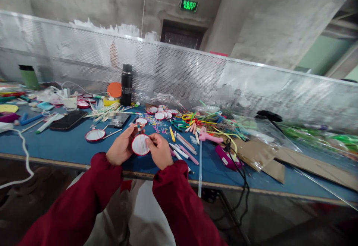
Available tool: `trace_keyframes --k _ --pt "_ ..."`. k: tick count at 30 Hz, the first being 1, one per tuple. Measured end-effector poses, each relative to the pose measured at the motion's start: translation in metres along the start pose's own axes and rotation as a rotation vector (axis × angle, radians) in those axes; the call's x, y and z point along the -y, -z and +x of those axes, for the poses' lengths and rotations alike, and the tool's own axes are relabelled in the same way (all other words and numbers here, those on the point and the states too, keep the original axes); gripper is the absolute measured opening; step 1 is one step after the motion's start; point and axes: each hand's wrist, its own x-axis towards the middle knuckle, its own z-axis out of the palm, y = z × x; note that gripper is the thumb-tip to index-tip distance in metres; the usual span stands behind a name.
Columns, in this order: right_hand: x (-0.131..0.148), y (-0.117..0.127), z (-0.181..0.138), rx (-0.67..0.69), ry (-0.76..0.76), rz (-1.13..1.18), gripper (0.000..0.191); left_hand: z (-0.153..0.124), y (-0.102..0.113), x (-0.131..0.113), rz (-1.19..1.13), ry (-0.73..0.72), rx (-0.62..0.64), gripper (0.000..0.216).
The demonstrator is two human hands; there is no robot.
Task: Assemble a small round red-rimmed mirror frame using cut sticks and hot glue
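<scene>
Both my hands hold one small round disc (140, 145), white with a red rim, just above the front edge of the blue table (69, 147). My left hand (121, 147) grips its left side, fingers curled, with a short stick poking up between the fingers. My right hand (160, 150) pinches the disc's right edge. Both sleeves are dark red. A similar red-rimmed disc on a stick (95, 135) lies to the left of my hands.
More red-rimmed discs (160, 115), coloured sticks (184, 145) and rubber bands litter the middle. A black phone (68, 120), black bottle (126, 84), pink glue gun (208, 137), cardboard (260, 156) and plastic bags lie around. A perforated metal screen (195, 74) backs the table.
</scene>
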Motion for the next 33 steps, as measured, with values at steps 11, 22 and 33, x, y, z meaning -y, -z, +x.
trace_keyframes --k 11,22,33 --pt "0.001 0.000 0.000 0.004 -0.007 -0.012 0.013 -0.003 -0.002 -0.001 0.036 0.003 0.009 0.028" --pt "0.002 0.000 0.000 -0.005 0.010 -0.004 0.013 -0.005 -0.004 -0.003 0.001 0.022 0.021 0.030" --pt "0.008 0.003 -0.002 -0.070 0.104 -0.275 0.014 0.009 -0.001 -0.002 0.272 -0.294 -0.200 0.019"
